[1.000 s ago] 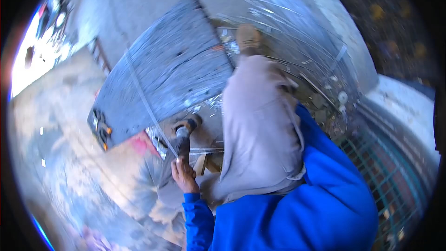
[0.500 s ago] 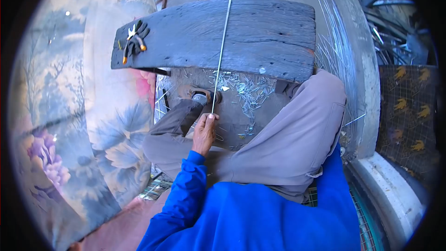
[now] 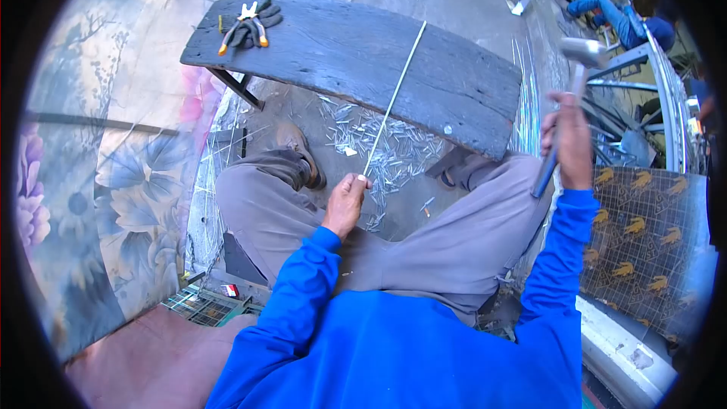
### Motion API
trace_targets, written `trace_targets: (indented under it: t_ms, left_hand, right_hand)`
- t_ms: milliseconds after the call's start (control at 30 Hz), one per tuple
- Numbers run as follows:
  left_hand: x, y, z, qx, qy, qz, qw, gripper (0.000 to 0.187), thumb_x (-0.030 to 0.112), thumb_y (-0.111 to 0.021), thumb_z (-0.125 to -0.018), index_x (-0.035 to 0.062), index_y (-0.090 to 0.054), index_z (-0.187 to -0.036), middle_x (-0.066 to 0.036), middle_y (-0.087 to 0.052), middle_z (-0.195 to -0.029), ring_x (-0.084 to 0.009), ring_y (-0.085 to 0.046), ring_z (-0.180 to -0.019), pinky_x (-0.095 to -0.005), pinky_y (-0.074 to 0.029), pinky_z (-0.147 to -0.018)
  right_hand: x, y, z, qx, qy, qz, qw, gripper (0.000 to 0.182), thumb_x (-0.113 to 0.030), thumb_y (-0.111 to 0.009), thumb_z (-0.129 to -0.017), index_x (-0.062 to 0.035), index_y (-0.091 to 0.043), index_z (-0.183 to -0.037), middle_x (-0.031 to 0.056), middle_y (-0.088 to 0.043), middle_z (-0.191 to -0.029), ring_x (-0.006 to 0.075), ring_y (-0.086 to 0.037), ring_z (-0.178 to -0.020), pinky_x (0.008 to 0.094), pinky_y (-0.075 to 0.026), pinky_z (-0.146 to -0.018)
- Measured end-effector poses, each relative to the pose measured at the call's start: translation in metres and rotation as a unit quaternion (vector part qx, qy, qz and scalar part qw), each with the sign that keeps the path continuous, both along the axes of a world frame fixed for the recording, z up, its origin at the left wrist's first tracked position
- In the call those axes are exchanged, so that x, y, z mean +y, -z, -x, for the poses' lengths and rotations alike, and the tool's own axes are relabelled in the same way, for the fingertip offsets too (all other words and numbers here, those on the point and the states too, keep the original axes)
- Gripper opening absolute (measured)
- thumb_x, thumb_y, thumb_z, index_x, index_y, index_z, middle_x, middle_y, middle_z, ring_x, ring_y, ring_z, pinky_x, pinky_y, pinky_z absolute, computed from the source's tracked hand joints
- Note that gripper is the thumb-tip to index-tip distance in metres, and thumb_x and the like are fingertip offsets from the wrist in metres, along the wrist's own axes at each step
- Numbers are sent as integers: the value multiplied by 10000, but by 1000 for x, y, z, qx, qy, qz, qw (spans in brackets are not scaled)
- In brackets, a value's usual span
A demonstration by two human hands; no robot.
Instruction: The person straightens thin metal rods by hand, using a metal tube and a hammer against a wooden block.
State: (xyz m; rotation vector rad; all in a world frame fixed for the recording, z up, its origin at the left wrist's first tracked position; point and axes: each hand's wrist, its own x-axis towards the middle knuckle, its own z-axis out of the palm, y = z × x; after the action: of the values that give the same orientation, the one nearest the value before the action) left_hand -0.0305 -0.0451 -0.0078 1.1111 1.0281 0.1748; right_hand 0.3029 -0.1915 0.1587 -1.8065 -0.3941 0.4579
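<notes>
My left hand (image 3: pixel 347 202) is closed on the near end of a thin metal rod (image 3: pixel 394 98). The rod slants away from me, its far part lying across a dark wooden bench (image 3: pixel 318 57). On the right, my right hand (image 3: pixel 569 140) grips a hammer (image 3: pixel 581 68) by its handle, the head raised and a little blurred. Pliers with orange-tipped handles (image 3: pixel 261 32) rest on a dark glove (image 3: pixel 244 35) at the bench's left end.
Many short cut metal pieces (image 3: pixel 394 148) litter the floor under the bench. Long thin rods (image 3: pixel 525 98) lie to its right. A patterned cloth (image 3: pixel 121 174) hangs at left. A person in blue (image 3: pixel 617 19) is at the upper right, near a metal frame (image 3: pixel 666 106).
My right hand has come into view on the right, holding the hammer up. The view has turned, and the rod now slants more to the right, still in my left hand.
</notes>
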Motion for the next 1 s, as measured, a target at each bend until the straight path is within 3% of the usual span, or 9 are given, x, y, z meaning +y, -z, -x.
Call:
trace_targets:
  t_ms: [33,100,300,400,600,733,800,933,1000]
  left_hand:
    - [1,6,3,-7,-6,-5,1000,270,342,-483,-1025,96,-558,-944,92,-319,-584,-28,-254,-452,-227,-208,-411]
    - [3,17,5,20,20,-39,999,334,341,-470,-1013,55,-609,-910,39,-410,-651,-65,-362,-593,-258,-325,-546]
    - [0,6,-1,15,13,-37,999,357,342,-470,-1002,34,-615,-894,11,-436,-667,-90,-391,-625,-282,-346,-589]
    - [2,7,0,15,13,-33,999,357,337,-470,-997,30,-616,-892,-1,-451,-684,-103,-405,-647,-291,-356,-612]
    - [5,7,-2,21,14,-62,998,356,343,-476,-987,30,-619,-898,-18,-470,-709,-122,-422,-677,-305,-372,-639]
    - [4,4,-3,30,12,-59,998,359,343,-476,-988,30,-627,-895,-24,-485,-720,-124,-427,-686,-304,-376,-647]
    - [4,5,-2,25,12,-80,996,359,341,-480,-988,28,-630,-896,-22,-490,-722,-120,-427,-689,-303,-377,-648]
    - [3,0,-3,30,7,-65,997,345,323,-495,-988,20,-634,-897,-17,-496,-723,-110,-427,-687,-298,-379,-647]
    - [1,-2,-1,34,4,-69,997,339,318,-500,-988,19,-635,-901,-12,-490,-717,-108,-425,-683,-294,-378,-643]
  right_hand:
    - [12,10,4,32,-18,20,999,386,-470,-531,-990,-95,-590,-1056,-52,-464,-653,13,-437,-451,195,-362,-356]
    - [45,21,26,66,-66,55,994,414,-504,-514,-987,-97,-587,-1011,-60,-450,-631,15,-416,-428,211,-345,-338]
    - [111,98,68,125,-154,83,977,485,-523,-488,-986,-46,-574,-961,-29,-469,-633,60,-451,-430,255,-376,-335]
    - [118,106,82,170,-192,94,962,515,-531,-468,-991,-28,-572,-956,-20,-462,-610,66,-451,-423,264,-379,-334]
    - [124,75,99,86,-149,-24,985,542,-546,-424,-1003,-26,-571,-961,-18,-438,-585,66,-443,-414,244,-380,-360]
    - [128,87,98,68,-135,-37,988,580,-562,-401,-1001,-13,-579,-942,11,-468,-588,98,-470,-397,270,-396,-374]
    - [132,117,84,-7,-197,125,972,570,-570,-416,-993,-20,-564,-971,1,-448,-597,83,-447,-408,261,-368,-349]
    - [134,120,83,75,-160,116,977,578,-575,-426,-987,-14,-566,-967,8,-462,-590,95,-455,-398,281,-373,-351]
    - [132,125,80,-17,-136,94,986,580,-575,-427,-987,-13,-569,-968,8,-467,-585,97,-458,-394,285,-376,-350]
